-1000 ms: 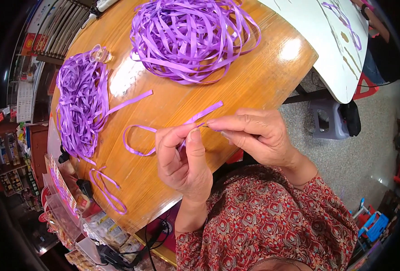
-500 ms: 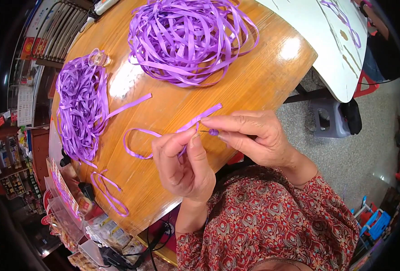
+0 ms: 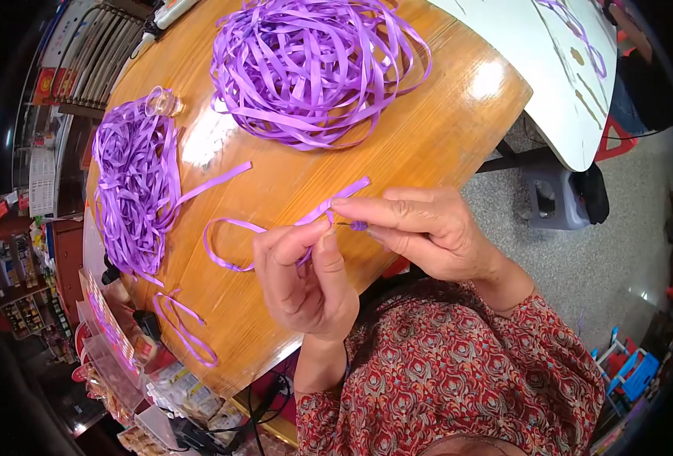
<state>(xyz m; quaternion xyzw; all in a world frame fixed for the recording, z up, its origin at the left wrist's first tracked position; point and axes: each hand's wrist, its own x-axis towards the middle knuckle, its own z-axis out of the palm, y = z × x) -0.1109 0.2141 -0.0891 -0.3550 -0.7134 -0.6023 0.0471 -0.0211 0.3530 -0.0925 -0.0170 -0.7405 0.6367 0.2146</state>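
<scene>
Between thumb and fingertips, my left hand (image 3: 306, 289) pinches a narrow purple ribbon (image 3: 350, 190). Its free end sticks up past the fingers, and a loop of it lies on the table to the left. My right hand (image 3: 439, 235), closed, holds a small purple piece with a thin dark metal pin (image 3: 359, 226) pointing at the left fingertips. One right fingertip touches the ribbon. Whether the pin pierces the ribbon is too small to tell.
A large heap of purple ribbon (image 3: 314, 76) covers the far part of the wooden table (image 3: 458, 99). Left of it lie a second ribbon pile (image 3: 133, 190), a small clear cup (image 3: 163, 103) and a short knotted ribbon (image 3: 184, 327). A grey stool (image 3: 553, 199) stands on the floor.
Both hands keep the same grip and hardly move. The purple piece sits slightly deeper between the right fingers, and the whole view has shifted a little.
</scene>
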